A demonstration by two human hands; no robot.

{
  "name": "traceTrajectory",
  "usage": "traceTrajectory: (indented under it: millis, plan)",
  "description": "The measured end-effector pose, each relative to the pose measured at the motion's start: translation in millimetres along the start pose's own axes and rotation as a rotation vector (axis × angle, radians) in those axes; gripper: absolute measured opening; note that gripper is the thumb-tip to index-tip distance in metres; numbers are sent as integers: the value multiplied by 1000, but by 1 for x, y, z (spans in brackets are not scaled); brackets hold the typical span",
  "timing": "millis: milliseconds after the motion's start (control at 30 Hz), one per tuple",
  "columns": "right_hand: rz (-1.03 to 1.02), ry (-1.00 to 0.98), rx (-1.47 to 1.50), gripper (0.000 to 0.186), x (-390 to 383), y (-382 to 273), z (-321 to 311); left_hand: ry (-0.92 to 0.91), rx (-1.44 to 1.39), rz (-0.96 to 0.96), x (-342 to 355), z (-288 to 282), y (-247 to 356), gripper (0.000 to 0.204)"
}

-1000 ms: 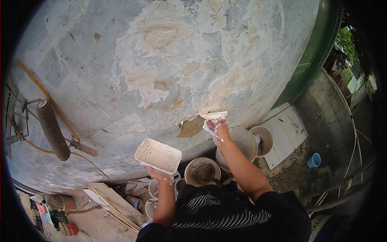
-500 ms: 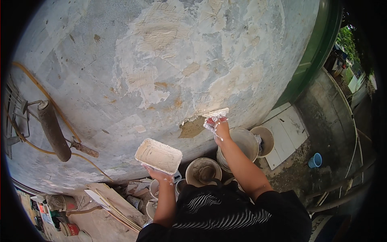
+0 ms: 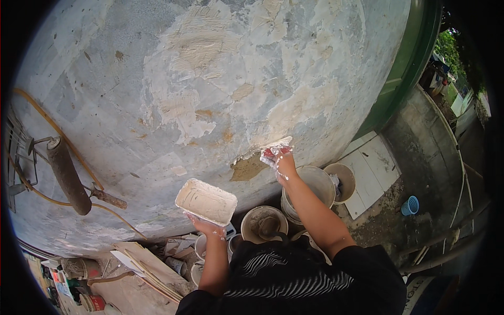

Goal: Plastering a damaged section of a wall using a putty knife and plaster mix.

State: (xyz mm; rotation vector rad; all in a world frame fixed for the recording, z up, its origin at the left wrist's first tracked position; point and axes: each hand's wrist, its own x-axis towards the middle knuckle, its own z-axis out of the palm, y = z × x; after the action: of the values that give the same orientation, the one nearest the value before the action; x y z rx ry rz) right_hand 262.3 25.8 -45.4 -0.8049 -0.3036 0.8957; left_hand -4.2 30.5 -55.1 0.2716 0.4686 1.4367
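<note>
On my open-topped rectangular tray (image 3: 205,219), pale putty coats the inside and the rim. My left hand (image 3: 208,227) is closed under its near side, holding it up before the wall. My right hand (image 3: 284,165), smeared with white putty, grips a putty knife (image 3: 277,143) whose wide blade is caked with it. Something red shows among the right fingers, partly hidden. The blade lies against the wall (image 3: 220,113), at the upper right edge of a bare brownish patch (image 3: 248,168). Rough, lighter putty covers other areas of the wall higher up.
Several buckets (image 3: 265,209) stand at the wall's foot below my hands. A paint roller (image 3: 68,176) hangs at the left beside a yellow hose (image 3: 50,116). Boards (image 3: 147,265) lie lower left. A green door frame (image 3: 391,86) and a blue basket (image 3: 410,206) are at the right.
The view has shifted slightly. My right hand and the putty knife have moved a little to the left along the bare patch's upper edge. The tray stays nearly in place.
</note>
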Motion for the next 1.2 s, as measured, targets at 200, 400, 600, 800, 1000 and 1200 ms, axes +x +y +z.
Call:
traceTrajectory:
  millis: [200, 400, 600, 800, 1000, 1200]
  plan:
    - [107, 37, -78, 6, -25, 4, -21, -42, -21, 2, 1, 3, -1, 63]
    - [93, 98, 10, 6, -1, 6, -2, 17, -6, 7, 1, 1, -1, 63]
    - [69, 54, -150, 9, -22, 5, -8, -31, -48, 7, 5, -7, 0, 63]
    - [65, 106, -74, 10, -1, 10, -5, -19, -53, 3, 5, -11, -3, 62]
    - [94, 131, -180, 10, -17, 10, -9, -31, -56, 7, 8, -14, -2, 62]
    - [120, 141, -111, 14, 1, 0, -4, -2, -39, 13, 8, -22, -2, 63]
